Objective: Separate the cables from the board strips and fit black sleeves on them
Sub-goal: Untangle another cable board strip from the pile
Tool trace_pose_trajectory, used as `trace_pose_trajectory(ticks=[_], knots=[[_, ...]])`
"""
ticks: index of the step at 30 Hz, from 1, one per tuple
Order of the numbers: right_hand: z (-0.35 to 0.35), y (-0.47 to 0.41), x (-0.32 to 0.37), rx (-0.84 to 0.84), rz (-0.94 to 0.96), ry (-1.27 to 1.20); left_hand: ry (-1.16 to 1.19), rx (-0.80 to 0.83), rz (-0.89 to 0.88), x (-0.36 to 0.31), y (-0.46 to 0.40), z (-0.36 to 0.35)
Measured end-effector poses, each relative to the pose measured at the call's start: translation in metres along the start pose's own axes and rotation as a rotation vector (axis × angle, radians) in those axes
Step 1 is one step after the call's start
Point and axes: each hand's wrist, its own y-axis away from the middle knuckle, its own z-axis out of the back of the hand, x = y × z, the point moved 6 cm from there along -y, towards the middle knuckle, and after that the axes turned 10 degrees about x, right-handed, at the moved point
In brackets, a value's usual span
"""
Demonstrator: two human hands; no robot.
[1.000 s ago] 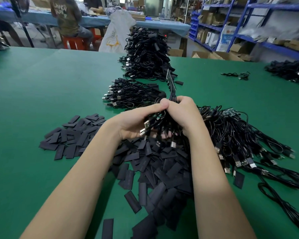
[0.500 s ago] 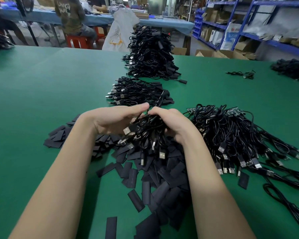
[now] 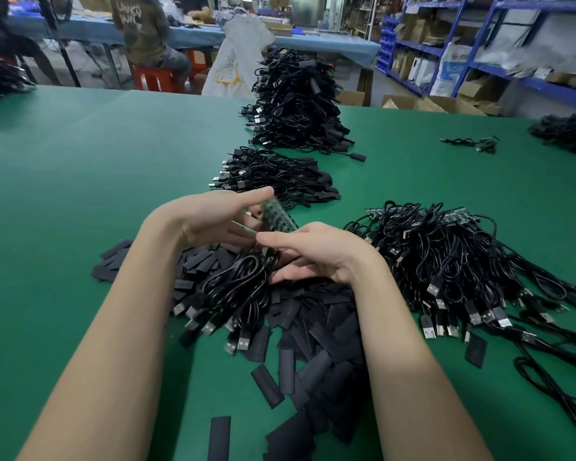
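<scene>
Left hand (image 3: 210, 216) fingers extended, loosely around far end of board strip (image 3: 277, 217); grip blurred, cannot tell; right hand (image 3: 316, 252) fingers half-curled at near end, hold unclear; strip axis near-right to far-left between hands; cable bundle (image 3: 236, 291) hangs below, over black sleeves (image 3: 313, 344) on green table (image 3: 80, 181).

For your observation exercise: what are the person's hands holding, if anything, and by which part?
A green board strip with a cable bundle hanging from it. The left hand pinches its upper end; the right hand grips its lower end.
</scene>
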Motion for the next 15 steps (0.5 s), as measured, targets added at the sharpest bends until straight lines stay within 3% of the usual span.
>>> trace_pose_trajectory(ticks=[7, 11, 15], knots=[[0.01, 0.004, 0.0, 0.016, 0.059, -0.03, -0.137, -0.265, -0.052, 0.008, -0.02, 0.003], [0.032, 0.006, -0.005, -0.224, 0.04, 0.098, 0.142, -0.158, -0.122, 0.012, -0.028, -0.008], [0.044, 0.005, -0.008, -0.351, 0.195, -0.182, 0.235, -0.075, -0.182, 0.008, -0.026, -0.012]])
